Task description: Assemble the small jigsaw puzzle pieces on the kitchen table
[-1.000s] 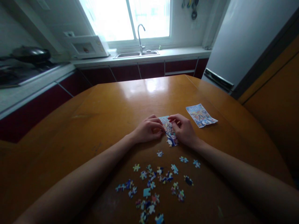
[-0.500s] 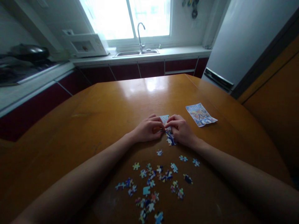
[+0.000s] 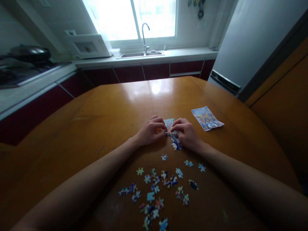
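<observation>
A partly assembled jigsaw puzzle [image 3: 169,123] lies on the table between my hands, its right side partly covered. At its left edge, my left hand [image 3: 152,131] has thumb and forefinger closed together on a small puzzle piece [image 3: 167,134], mostly hidden by the fingertips. My right hand [image 3: 186,133] rests on the puzzle's right side, fingers curled over and gripping it. A dark blue and white section [image 3: 176,144] shows below the fingers. One loose piece [image 3: 164,157] lies just in front of the puzzle.
Several loose puzzle pieces [image 3: 150,196] are scattered over the near part of the wooden table [image 3: 115,106]. A creased picture sheet [image 3: 207,118] lies to the right of my right hand. Beyond the table are a sink [image 3: 132,55] and a fridge [image 3: 255,41].
My left hand has shifted slightly left and away, uncovering more of the puzzle's left middle edge. My right hand stays nearly in place.
</observation>
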Demonstrator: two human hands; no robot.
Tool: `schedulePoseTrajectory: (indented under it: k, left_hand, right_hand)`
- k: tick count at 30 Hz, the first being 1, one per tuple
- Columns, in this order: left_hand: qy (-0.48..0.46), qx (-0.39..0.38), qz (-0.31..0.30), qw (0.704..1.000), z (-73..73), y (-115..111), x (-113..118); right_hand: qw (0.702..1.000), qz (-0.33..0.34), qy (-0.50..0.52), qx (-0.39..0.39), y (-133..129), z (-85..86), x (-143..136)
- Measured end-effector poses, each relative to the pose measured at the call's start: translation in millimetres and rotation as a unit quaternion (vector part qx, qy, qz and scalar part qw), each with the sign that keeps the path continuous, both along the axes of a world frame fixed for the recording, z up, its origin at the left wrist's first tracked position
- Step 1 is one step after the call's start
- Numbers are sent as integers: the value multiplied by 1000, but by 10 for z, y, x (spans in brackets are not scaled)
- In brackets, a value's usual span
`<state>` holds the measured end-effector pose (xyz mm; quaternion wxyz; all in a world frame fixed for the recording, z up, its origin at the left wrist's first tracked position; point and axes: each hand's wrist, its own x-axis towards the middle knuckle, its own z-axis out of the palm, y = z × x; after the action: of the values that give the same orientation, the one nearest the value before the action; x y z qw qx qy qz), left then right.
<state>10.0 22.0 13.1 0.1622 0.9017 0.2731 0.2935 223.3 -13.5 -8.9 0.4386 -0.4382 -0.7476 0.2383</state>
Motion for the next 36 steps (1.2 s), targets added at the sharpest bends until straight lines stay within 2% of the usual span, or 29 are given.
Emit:
schedulePoseTrajectory:
  k: [17,36]
  left_hand:
    - [33,-25,-16,999,-29,8,0]
    - [13,-20,-13,1000,14,-21,18]
  right_hand:
    - [998,28,-53,11,6,-31,8]
    - [997,30,-66,10,-9,-10,5]
